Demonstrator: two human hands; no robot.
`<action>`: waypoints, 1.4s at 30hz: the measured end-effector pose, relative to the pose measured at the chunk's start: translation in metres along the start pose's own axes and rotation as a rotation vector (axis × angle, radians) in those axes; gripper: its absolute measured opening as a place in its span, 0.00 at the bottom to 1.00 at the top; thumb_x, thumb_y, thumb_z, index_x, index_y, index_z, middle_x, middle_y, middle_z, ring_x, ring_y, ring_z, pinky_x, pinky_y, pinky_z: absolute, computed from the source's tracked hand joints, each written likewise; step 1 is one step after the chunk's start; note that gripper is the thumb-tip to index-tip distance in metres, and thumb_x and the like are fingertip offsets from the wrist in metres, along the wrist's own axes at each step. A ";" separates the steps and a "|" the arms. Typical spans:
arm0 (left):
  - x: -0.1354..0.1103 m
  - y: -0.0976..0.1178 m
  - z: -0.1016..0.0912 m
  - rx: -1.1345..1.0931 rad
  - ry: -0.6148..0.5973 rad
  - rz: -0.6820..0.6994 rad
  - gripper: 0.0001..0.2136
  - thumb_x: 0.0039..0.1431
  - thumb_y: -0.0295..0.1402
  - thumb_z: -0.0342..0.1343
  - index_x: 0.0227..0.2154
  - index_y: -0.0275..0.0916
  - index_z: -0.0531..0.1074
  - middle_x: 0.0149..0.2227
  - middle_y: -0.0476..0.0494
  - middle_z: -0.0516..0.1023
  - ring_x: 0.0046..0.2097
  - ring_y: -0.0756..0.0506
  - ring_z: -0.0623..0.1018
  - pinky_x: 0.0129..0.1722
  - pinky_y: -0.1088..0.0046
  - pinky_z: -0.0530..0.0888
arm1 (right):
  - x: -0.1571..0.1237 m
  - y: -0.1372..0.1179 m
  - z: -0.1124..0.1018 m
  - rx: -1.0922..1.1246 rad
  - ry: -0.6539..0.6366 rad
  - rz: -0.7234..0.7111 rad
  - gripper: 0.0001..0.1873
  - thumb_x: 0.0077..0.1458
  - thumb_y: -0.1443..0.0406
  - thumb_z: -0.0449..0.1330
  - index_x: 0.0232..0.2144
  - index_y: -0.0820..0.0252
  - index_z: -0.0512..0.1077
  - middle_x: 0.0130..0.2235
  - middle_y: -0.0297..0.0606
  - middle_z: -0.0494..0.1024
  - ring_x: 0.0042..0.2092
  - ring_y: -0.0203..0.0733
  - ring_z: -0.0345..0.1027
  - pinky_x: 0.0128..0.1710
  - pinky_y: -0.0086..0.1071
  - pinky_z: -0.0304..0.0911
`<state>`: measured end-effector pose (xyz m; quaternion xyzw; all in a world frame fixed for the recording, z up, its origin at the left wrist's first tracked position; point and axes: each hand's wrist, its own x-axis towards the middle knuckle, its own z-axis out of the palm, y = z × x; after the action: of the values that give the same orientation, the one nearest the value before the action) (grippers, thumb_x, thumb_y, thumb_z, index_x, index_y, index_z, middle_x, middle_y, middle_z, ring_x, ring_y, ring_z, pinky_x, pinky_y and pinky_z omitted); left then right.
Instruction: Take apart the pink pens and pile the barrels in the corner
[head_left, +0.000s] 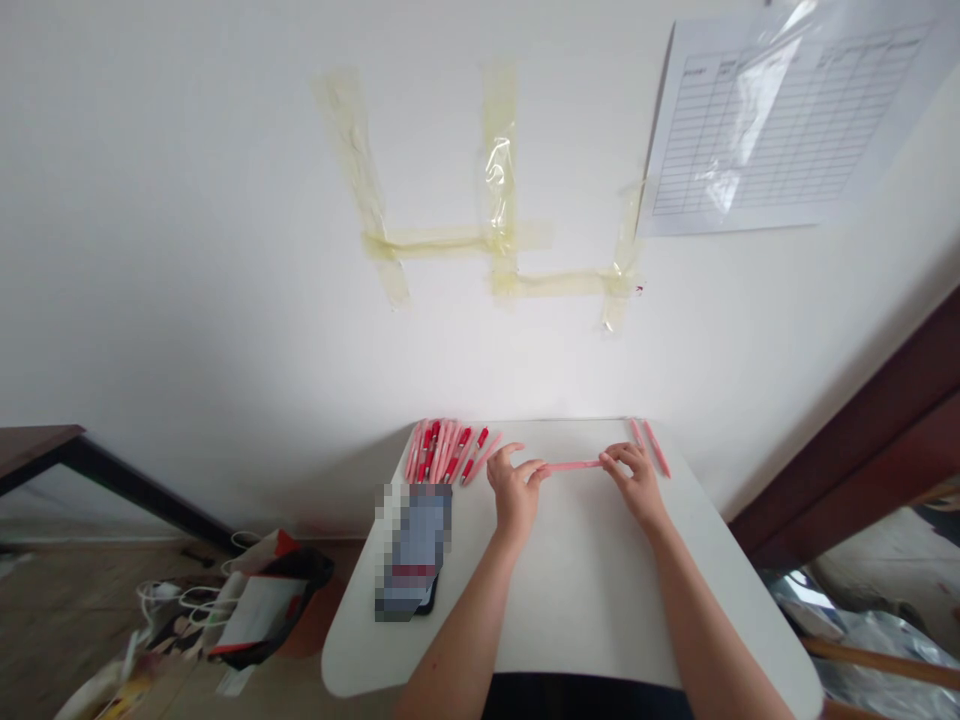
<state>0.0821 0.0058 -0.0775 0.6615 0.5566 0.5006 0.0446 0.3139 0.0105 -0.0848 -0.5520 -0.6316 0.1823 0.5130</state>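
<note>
White tabletop (585, 600): nearest surface, corners rounded, forearms reaching over its front edge.
Phone-like device (412, 555): lying on the left side of the table, largely pixelated — exact type cannot be told.
Pink pen (572, 466): one, roughly level crosswise, between the two hands, over the rear half of the table.
Pen hazard: slender barrel gripped only at its ends; a slack fingertip could let one end drop, and a round body might then roll.
Left hand (517, 492): thumb and forefinger pinched on the pen's left end, gap closed to about barrel thickness; other fingers lifted and parted.
Right hand (636, 485): thumb and fingertips pinched on the opposite end, remaining fingers curled.
Pen bunch (442, 450): pink and red, side by side at the rear left, exact count unclear.
Pen pair (658, 448): pink, rear right, just beside the right hand — a wide sweep could knock them askew.
Wall (187, 250): white; bears yellowed tape strips (500, 170) and a printed table sheet (765, 130), upper right.
</note>
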 end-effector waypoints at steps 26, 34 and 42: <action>-0.004 0.012 0.001 -0.026 -0.094 -0.008 0.06 0.48 0.31 0.70 0.31 0.49 0.82 0.51 0.43 0.71 0.55 0.39 0.70 0.59 0.49 0.69 | -0.002 -0.010 0.015 0.631 0.084 0.323 0.20 0.53 0.45 0.65 0.30 0.55 0.76 0.40 0.41 0.81 0.48 0.53 0.73 0.48 0.46 0.71; -0.011 0.016 0.001 0.050 -0.302 0.048 0.14 0.51 0.35 0.69 0.42 0.51 0.80 0.54 0.45 0.72 0.58 0.40 0.69 0.64 0.50 0.64 | -0.002 -0.019 0.025 1.338 0.126 0.532 0.15 0.52 0.51 0.69 0.36 0.49 0.73 0.29 0.27 0.74 0.36 0.39 0.74 0.46 0.45 0.73; -0.016 0.008 0.002 0.217 -0.512 0.012 0.14 0.59 0.39 0.62 0.49 0.51 0.76 0.58 0.44 0.71 0.62 0.38 0.66 0.69 0.42 0.52 | 0.001 -0.006 0.013 1.604 0.079 0.591 0.10 0.57 0.54 0.63 0.33 0.51 0.69 0.24 0.27 0.64 0.25 0.34 0.60 0.26 0.32 0.61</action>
<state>0.0910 -0.0087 -0.0832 0.7708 0.5735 0.2546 0.1098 0.3002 0.0142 -0.0850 -0.1700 -0.1235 0.6810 0.7015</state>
